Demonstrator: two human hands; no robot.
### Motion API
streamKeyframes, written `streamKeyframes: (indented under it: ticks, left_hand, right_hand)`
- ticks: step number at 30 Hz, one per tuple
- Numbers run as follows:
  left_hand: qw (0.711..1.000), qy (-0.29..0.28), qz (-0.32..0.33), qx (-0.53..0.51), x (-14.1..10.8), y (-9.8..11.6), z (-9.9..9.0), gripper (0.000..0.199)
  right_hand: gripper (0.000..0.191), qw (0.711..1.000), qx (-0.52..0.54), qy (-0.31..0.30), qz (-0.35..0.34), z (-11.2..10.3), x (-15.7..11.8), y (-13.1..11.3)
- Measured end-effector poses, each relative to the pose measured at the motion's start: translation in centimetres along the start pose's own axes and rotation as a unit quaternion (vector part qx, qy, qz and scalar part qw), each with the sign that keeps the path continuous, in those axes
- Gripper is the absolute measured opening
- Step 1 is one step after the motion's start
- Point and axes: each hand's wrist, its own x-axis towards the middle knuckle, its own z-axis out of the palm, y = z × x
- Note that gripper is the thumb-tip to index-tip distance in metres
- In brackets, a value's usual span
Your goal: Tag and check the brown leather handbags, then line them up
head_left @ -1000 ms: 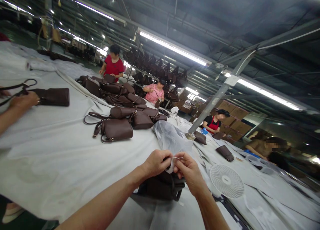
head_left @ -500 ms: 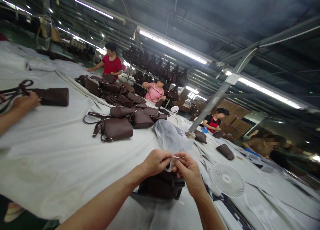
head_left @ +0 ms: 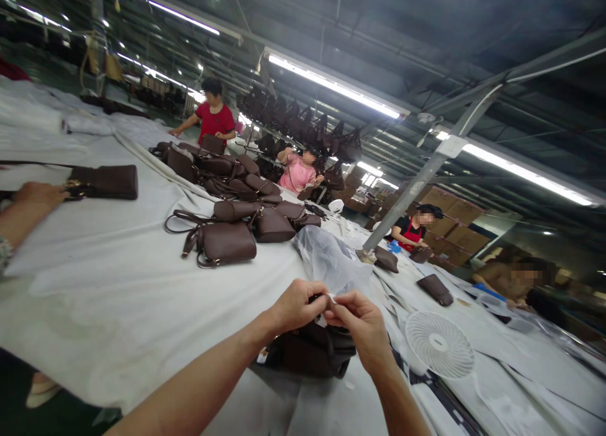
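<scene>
Both my hands meet above a dark brown handbag point(head_left: 303, 354) that lies on the covered table in front of me. Between the fingertips is a small piece of white paper point(head_left: 331, 298), partly hidden by the fingers. My left hand point(head_left: 300, 306) pinches it from the left, and my right hand point(head_left: 357, 313) pinches it from the right, thumb against fingers. A bit of metal hardware point(head_left: 262, 354) shows at the bag's left end. My forearms and hands cover part of the bag's top.
Brown handbags point(head_left: 227, 241) are heaped beyond my hands, beside a clear plastic bag point(head_left: 326, 253). A white fan point(head_left: 440, 344) lies at right, near a metal post point(head_left: 402, 202). A co-worker's hand point(head_left: 40, 196) touches another bag point(head_left: 108, 182) at left. Several people work farther back.
My fingers have drawn closer over the white paper, and less of it shows. At left, the co-worker's hand has moved and the strap now stretches leftward. The view has shifted slightly.
</scene>
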Motion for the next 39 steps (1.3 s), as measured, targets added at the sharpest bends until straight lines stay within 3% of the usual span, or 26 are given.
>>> streamKeyframes:
  ticks: [9, 14, 18, 22, 24, 25, 29, 32, 35, 37, 39]
  left_hand:
    - [0.979, 0.087, -0.034, 0.182, -1.0, -1.1, 2.1, 0.019]
    - [0.98, 0.079, -0.015, 0.183, -1.0, -1.3, 2.1, 0.023]
    - [0.982, 0.071, -0.01, 0.175, -1.0, -1.2, 2.0, 0.023]
    - [0.984, 0.064, -0.011, 0.165, -0.9, -1.1, 1.7, 0.022]
    - [0.986, 0.058, -0.015, 0.158, -0.8, -1.1, 1.6, 0.022]
    - [0.987, 0.055, -0.016, 0.153, -0.7, -1.0, 1.5, 0.023]
    - [0.992, 0.033, -0.02, 0.123, -0.2, -1.0, 1.1, 0.023]
    - [0.997, 0.008, -0.006, 0.079, 0.1, -1.3, 0.7, 0.026]
    - [0.999, -0.029, 0.027, 0.03, 0.4, -1.6, 0.2, 0.028]
    - [0.998, -0.047, 0.029, 0.007, 0.6, -1.6, -0.3, 0.029]
    - [0.998, -0.059, 0.017, -0.005, 1.1, -1.4, -0.9, 0.031]
  right_hand:
    - [0.047, 0.997, -0.069, -0.012, 0.018, 0.2, -0.1, 0.2]
    - [0.043, 0.989, -0.128, -0.064, 0.043, -0.3, 0.1, -1.3]
    - [0.038, 0.988, -0.138, -0.051, 0.051, -0.5, 0.8, -1.1]
    - [0.029, 0.975, -0.212, -0.065, 0.0, -0.7, 1.0, -0.7]
    - [0.019, 0.943, -0.312, -0.085, -0.075, -0.8, 0.9, -1.0]
    - [0.016, 0.912, -0.381, -0.091, -0.124, -0.9, 0.8, -1.2]
    - [0.022, 0.71, -0.644, -0.058, -0.277, -0.8, 0.5, -1.8]
    - [0.022, 0.606, -0.726, -0.072, -0.318, -0.7, 0.8, -2.3]
    - [0.02, 0.558, -0.746, -0.077, -0.357, -1.0, 1.7, -3.7]
    - [0.017, 0.549, -0.746, -0.047, -0.373, -1.3, 2.5, -5.2]
    - [0.016, 0.561, -0.736, -0.011, -0.379, -1.4, 3.0, -6.7]
